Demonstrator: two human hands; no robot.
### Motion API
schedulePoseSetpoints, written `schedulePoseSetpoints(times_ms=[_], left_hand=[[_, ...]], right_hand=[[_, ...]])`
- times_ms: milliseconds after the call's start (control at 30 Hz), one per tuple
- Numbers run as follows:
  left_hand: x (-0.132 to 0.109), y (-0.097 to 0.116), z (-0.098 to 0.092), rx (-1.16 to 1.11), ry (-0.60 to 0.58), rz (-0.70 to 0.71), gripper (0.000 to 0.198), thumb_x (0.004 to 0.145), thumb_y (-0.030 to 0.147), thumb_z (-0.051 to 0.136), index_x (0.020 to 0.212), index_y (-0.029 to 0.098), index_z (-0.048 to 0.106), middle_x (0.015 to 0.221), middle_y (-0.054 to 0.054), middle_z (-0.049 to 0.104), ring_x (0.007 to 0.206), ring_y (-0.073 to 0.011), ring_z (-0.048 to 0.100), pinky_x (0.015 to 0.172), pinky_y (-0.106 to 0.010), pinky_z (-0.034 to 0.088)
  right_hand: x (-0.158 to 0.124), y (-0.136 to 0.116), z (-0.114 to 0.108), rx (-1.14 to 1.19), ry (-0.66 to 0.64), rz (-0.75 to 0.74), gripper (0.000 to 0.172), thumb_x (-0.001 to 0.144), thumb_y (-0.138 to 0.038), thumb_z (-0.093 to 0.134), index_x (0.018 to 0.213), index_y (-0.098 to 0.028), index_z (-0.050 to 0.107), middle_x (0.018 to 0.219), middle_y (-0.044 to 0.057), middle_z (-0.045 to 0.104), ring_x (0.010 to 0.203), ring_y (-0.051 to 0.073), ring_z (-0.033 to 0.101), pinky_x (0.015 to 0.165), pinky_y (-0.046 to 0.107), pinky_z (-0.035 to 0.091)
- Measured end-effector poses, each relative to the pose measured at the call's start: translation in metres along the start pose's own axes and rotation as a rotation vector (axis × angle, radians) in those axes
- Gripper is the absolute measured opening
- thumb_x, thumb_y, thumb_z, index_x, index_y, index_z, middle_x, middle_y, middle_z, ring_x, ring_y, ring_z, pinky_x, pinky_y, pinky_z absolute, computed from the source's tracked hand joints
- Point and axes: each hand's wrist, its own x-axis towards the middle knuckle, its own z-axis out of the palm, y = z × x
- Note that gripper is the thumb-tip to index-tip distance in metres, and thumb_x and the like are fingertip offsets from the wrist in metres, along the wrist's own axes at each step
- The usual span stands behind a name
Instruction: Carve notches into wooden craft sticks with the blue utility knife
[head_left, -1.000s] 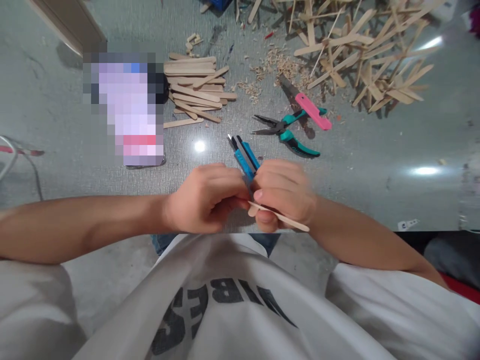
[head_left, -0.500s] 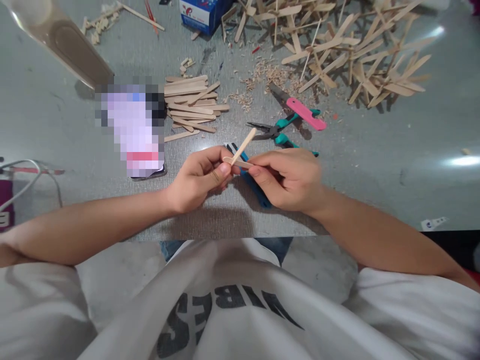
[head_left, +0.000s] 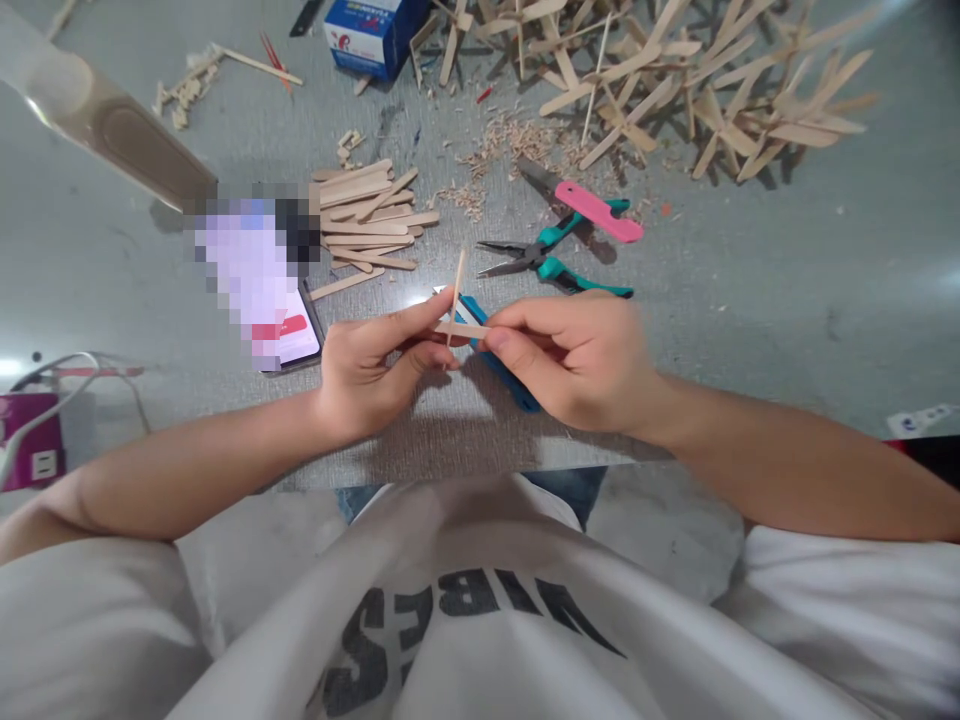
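1. Left hand [head_left: 367, 365]: thumb and forefinger are pinched together on the upright stick [head_left: 456, 285]. It points away from me with its far end free.
2. Right hand [head_left: 577, 360]: thumb and forefinger are clamped on the right end of the cross stick [head_left: 461, 329]. I hold it level so that it lies across the upright stick and touches it near the lower end.
3. Both sticks sit between my fingertips, raised above the table [head_left: 750, 300], near its front edge. I judge that the fingertip hold leaves the crossing point open to view.
4. The blue cutter [head_left: 517, 392] lies on the table under my hands, partly hidden by the right one.
5. The pliers [head_left: 555, 262] and pink tool [head_left: 596, 210] lie just beyond, probably for easy reach.
6. The stick stack [head_left: 367, 215] lies to the left of the pliers.
7. The heap [head_left: 697, 90] of crossed sticks is at the far right, well apart from my hands.
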Motion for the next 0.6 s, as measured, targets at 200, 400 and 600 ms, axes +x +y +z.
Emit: schedulePoseSetpoints(times_ms=[200,400,600], left_hand=[[0.004,0.011,-0.005,0.044,-0.079,0.102,0.054,0.106,0.015,0.066,0.150,0.047,0.067,0.080,0.007,0.083,0.077,-0.0137,0.084,0.066,-0.022,0.070],[0.002,0.017,-0.008,0.094,-0.108,0.120,0.057,0.104,0.012,0.070,0.151,0.045,0.067,0.078,0.006,0.083,0.074,-0.0152,0.084,0.068,-0.024,0.071],[0.000,0.016,-0.004,0.057,-0.085,0.094,0.051,0.105,0.013,0.068,0.147,0.041,0.071,0.075,0.005,0.080,0.061,-0.0100,0.077,0.062,-0.018,0.067]], right_hand=[[-0.003,-0.006,0.000,0.012,-0.059,0.019,0.026,0.102,-0.021,0.055,0.080,-0.020,0.069,0.054,-0.007,0.042,0.047,0.010,0.032,0.046,0.028,0.027],[-0.005,-0.009,-0.001,0.037,-0.093,-0.011,0.030,0.102,-0.021,0.051,0.074,-0.021,0.063,0.055,-0.007,0.040,0.049,0.010,0.034,0.051,0.028,0.032],[-0.008,-0.008,0.003,-0.005,-0.086,0.022,0.033,0.104,-0.024,0.050,0.071,-0.023,0.054,0.052,-0.008,0.035,0.047,0.010,0.032,0.049,0.028,0.031]])
